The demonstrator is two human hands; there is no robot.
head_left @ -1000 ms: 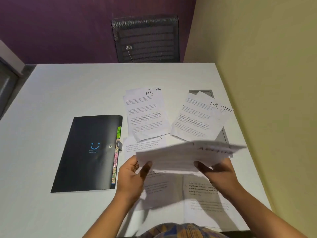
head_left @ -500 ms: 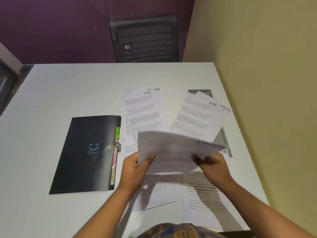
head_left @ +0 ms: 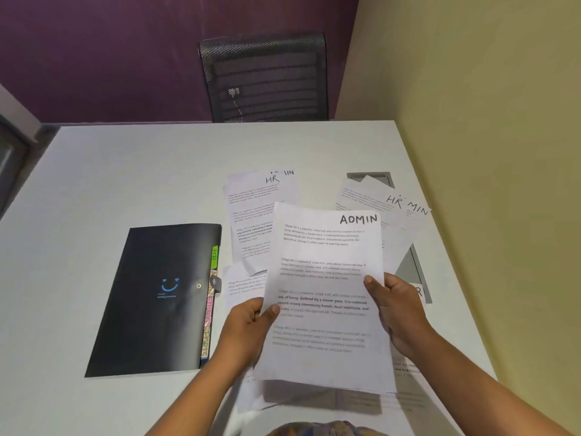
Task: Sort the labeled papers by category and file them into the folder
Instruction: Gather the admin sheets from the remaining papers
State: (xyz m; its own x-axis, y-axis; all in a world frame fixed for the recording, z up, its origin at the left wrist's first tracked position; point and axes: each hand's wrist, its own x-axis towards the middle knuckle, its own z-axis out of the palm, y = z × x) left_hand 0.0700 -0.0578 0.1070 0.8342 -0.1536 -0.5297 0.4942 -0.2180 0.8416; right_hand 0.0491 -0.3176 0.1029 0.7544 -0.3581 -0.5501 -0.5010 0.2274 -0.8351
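Tilted up since a second ago, the ADMIN sheet (head_left: 323, 278) now faces the camera with its handwritten label legible at the top right corner, where before it lay near flat and blurred. Grip one, the left hand (head_left: 248, 322): pinches the sheet's left edge, thumb on the front, fingers behind. Grip two, the right hand (head_left: 399, 313): holds the right edge likewise, thumb on the printed face, fingers curled behind. Held between both hands, it hangs above the table (head_left: 125, 184). Below it, loose sheets (head_left: 405, 401) lie at the near edge. Beyond it, a middle pile (head_left: 251, 212) topped by an HR page; to the right, a right pile (head_left: 371, 199) marked HR, overlapping a grey panel (head_left: 415, 272). Left of the left hand lies the black folder (head_left: 157, 294), closed and flat, coloured tabs (head_left: 209, 313) along its right edge. Behind the table stands a mesh chair (head_left: 267, 77).
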